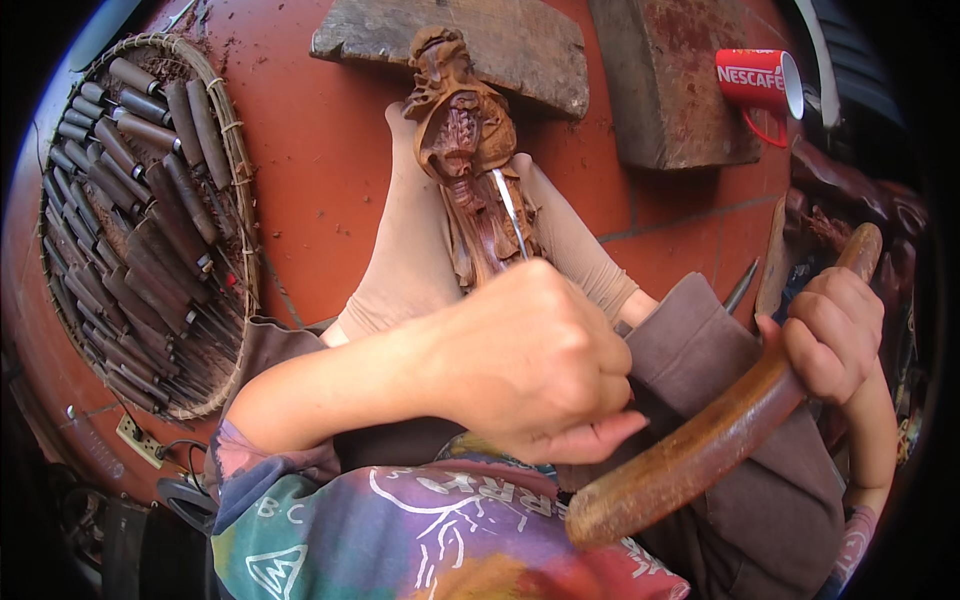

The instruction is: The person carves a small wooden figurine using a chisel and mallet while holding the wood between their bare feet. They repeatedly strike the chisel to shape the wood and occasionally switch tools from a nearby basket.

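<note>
- Brown carved wood, a deeply cut figure [465, 140], lies at twelve o'clock in the head view, between two feet in beige socks [405, 225], its top overlapping a worn plank [530, 55].
- Near the centre, the left hand [540, 360] is clenched, apparently round a chisel [510, 214] whose bright blade points towards half past eleven, along the figure's right side.
- At three o'clock, the right hand [835, 335] is wrapped round a thick, curved wooden mallet [695, 448]; its heavy end reaches towards five o'clock, apart from the left hand.
- A badly aimed swing could strike the left knuckles, which sit close to the mallet.
- A skidding blade could nick the foot at one o'clock, just beside it; the sock looks like thin protection.
- Too hard a blow might split the figure's thin, openwork edges.
- The fist hides the chisel's handle and the figure's lower part; where the cutting edge meets the wood is hard to make out.
- Tools [207, 130] in the round basket [238, 150] at ten o'clock overlap too much to count.
- Whether the red mug [748, 80] at two o'clock stands or lies is unclear; the dark rim cuts off things beyond three o'clock.
</note>
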`<state>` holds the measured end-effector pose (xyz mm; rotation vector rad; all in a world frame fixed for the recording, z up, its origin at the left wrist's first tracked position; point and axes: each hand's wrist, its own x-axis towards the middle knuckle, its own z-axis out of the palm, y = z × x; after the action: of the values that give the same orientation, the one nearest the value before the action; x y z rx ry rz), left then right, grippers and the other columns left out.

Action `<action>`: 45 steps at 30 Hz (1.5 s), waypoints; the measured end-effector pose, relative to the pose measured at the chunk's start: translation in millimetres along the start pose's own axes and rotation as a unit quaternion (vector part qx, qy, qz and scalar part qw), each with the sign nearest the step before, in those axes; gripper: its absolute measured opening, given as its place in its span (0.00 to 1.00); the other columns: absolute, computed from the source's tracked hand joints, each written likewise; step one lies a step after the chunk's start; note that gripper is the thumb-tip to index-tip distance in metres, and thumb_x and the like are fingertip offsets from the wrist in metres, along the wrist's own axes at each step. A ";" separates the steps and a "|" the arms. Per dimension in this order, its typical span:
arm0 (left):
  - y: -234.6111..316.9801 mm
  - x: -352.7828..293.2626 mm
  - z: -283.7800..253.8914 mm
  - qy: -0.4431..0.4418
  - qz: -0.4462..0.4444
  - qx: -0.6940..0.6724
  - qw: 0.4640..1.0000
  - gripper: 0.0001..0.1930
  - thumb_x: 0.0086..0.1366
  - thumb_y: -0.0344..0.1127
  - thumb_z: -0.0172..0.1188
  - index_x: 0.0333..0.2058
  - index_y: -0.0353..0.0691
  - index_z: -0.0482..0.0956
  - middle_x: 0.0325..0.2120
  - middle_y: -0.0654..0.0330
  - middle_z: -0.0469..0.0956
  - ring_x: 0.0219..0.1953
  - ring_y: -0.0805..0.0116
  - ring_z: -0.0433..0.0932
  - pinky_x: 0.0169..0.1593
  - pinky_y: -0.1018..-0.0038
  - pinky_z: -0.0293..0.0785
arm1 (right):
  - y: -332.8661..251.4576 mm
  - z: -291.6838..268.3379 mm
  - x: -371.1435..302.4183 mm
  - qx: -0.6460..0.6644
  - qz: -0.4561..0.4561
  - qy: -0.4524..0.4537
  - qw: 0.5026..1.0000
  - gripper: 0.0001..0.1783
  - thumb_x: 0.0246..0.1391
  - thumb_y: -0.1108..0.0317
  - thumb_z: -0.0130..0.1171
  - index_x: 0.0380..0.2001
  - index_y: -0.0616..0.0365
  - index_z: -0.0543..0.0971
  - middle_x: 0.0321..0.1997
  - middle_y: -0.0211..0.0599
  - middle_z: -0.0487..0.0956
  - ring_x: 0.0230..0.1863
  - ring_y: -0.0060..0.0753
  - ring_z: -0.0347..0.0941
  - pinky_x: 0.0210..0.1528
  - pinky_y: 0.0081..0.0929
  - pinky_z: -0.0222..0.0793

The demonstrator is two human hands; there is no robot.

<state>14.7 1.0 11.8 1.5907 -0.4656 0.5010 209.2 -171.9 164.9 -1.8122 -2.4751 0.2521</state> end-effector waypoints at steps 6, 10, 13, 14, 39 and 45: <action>-10.4 -7.9 21.9 0.048 0.006 0.004 0.999 0.19 0.49 0.35 0.69 0.11 0.45 0.65 0.12 0.66 0.62 0.13 0.66 0.67 0.16 0.69 0.59 | -10.9 -4.0 2.4 0.007 0.015 -0.019 1.000 0.15 0.27 0.68 0.64 0.24 0.56 0.74 0.20 0.33 0.75 0.19 0.33 0.71 0.18 0.24 0.60; -12.6 -11.5 21.4 0.064 -0.011 0.002 0.998 0.18 0.48 0.34 0.69 0.11 0.44 0.66 0.12 0.65 0.63 0.13 0.66 0.67 0.16 0.69 0.59 | -9.4 -0.6 3.5 0.006 0.013 -0.024 1.000 0.15 0.28 0.70 0.65 0.24 0.56 0.74 0.21 0.33 0.75 0.20 0.33 0.72 0.18 0.24 0.60; -11.5 -10.8 18.2 0.067 -0.013 -0.003 0.998 0.18 0.48 0.34 0.69 0.11 0.44 0.66 0.12 0.65 0.63 0.13 0.66 0.67 0.16 0.69 0.58 | -10.5 0.6 2.8 0.003 0.012 -0.023 1.000 0.15 0.29 0.70 0.65 0.25 0.57 0.74 0.21 0.33 0.75 0.20 0.33 0.72 0.18 0.24 0.60; -10.8 -10.4 17.9 0.072 -0.013 -0.006 0.997 0.18 0.48 0.34 0.69 0.11 0.44 0.66 0.12 0.65 0.62 0.13 0.66 0.67 0.16 0.69 0.57 | -11.1 -1.3 3.5 0.003 0.011 -0.028 1.000 0.15 0.29 0.70 0.65 0.25 0.57 0.74 0.21 0.33 0.75 0.20 0.33 0.72 0.18 0.24 0.60; -13.9 -2.1 -8.5 0.018 -0.006 -0.057 0.998 0.18 0.50 0.32 0.64 0.10 0.42 0.63 0.10 0.63 0.60 0.11 0.64 0.65 0.16 0.68 0.56 | -6.1 -4.7 5.3 -0.027 -0.029 0.047 0.998 0.15 0.31 0.73 0.67 0.26 0.56 0.72 0.17 0.28 0.68 0.16 0.29 0.64 0.16 0.24 0.54; -12.1 -1.2 -12.8 0.009 -0.020 -0.068 0.997 0.18 0.52 0.32 0.62 0.10 0.42 0.63 0.10 0.63 0.58 0.11 0.63 0.63 0.16 0.68 0.55 | -7.0 -0.7 2.8 -0.036 0.000 0.061 0.997 0.16 0.31 0.71 0.67 0.27 0.56 0.73 0.16 0.27 0.66 0.16 0.28 0.63 0.16 0.24 0.53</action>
<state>20.0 14.7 2.1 1.4598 -0.4443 0.4445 201.9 -171.2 166.7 -1.7960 -2.4292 0.0503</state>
